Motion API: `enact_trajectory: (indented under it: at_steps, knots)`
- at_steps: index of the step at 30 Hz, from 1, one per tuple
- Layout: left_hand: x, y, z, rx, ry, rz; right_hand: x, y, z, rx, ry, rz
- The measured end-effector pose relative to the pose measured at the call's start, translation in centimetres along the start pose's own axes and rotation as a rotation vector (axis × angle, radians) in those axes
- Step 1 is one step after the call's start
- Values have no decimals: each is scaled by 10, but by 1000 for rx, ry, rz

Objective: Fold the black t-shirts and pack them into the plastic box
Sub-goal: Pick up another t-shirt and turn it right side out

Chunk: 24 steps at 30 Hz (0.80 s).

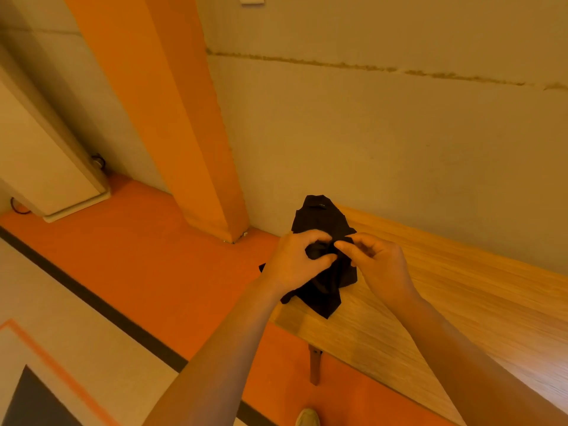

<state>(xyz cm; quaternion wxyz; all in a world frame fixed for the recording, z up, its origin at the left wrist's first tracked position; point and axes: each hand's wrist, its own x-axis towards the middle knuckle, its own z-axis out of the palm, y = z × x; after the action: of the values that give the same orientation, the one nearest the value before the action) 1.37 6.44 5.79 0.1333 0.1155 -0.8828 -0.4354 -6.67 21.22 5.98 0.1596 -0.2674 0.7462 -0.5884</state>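
Note:
A crumpled black t-shirt (321, 219) hangs bunched over the left end of a wooden table (461, 287). My left hand (295, 261) grips a bunch of its fabric with curled fingers and thumb. My right hand (376, 262) pinches the cloth right beside it, fingertips almost meeting those of the left. The shirt's lower part droops below my hands, past the table's corner. No plastic box is in view.
The table runs along a grey concrete wall (384, 133). An orange pillar (184, 118) stands to the left on an orange floor (147, 256). A white cabinet (40, 155) sits at far left. A table leg (315, 367) and my shoe (307, 418) show below.

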Motion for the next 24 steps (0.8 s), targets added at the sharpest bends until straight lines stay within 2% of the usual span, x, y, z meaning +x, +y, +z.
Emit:
enact_trajectory:
  at_steps: [6,22,24]
  knots:
    - [-3,-5,6,-27,133,-59,-3,5,-8,-12,2,21]
    - [-12,7,-3,-10,111,-129,-7,-9,-18,57,47,0]
    - [-12,8,-6,-70,97,-159,-8,-9,-18,46,27,-16]
